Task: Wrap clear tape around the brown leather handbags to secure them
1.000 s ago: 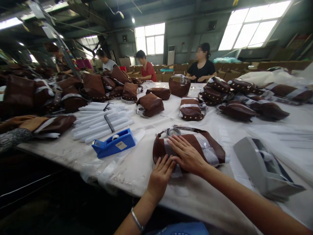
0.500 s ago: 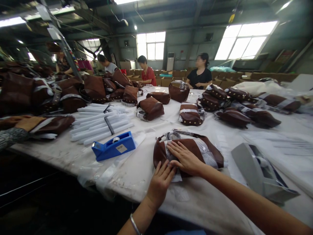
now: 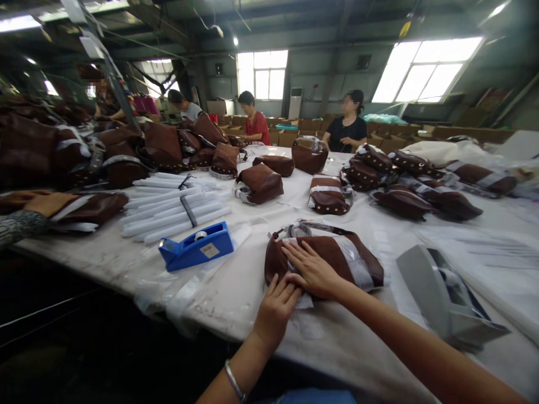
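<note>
- Nearest in, the left hand (image 3: 273, 311), a silver bangle (image 3: 234, 381) on its wrist: fingers straight and close together, tips pressing the bag's near left edge, clamped on nothing that shows.
- Just beyond, the right hand (image 3: 314, 272) lies flat across the top, fingers slightly apart, thumb right by the left fingertips; it's pressing, not gripping.
- Under both, the brown bag (image 3: 330, 251)! It's on its side near the edge of the white table (image 3: 244, 269), plump and smooth, clear wrap (image 3: 356, 264) banding its right part, strap (image 3: 328, 226) along the far side.
- Flanking it, a gray tape dispenser (image 3: 425, 292) to the right, a blue tape dispenser (image 3: 197, 249) to the left.
- Past those, white rolls (image 3: 177, 210) in a heap and a studded bag (image 3: 326, 205).
- Way across, a person in red (image 3: 256, 126) and another in black (image 3: 347, 132).
</note>
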`<action>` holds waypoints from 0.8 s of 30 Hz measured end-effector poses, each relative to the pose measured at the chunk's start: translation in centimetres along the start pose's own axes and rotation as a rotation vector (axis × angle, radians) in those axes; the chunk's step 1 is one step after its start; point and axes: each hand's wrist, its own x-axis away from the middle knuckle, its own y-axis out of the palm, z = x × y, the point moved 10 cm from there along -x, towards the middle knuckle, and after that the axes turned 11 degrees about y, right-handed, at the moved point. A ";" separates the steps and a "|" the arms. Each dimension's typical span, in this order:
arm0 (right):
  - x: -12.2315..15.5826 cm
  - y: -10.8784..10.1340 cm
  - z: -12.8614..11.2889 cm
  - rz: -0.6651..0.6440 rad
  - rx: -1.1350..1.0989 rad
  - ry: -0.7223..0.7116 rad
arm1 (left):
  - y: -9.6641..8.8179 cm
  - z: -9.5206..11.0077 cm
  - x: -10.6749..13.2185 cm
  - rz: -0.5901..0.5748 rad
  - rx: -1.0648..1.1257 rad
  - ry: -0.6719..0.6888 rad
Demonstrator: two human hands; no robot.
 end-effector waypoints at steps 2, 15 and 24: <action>-0.1 1.1 -0.8 -0.081 -0.003 -0.029 | -0.2 -0.1 0.0 0.021 0.005 -0.014; -1.8 1.2 -1.9 -0.122 -0.112 -0.083 | -0.5 -0.2 -0.3 0.046 0.009 -0.025; -0.2 0.9 5.5 0.006 0.076 0.132 | 0.3 0.1 -0.1 -0.036 -0.003 0.006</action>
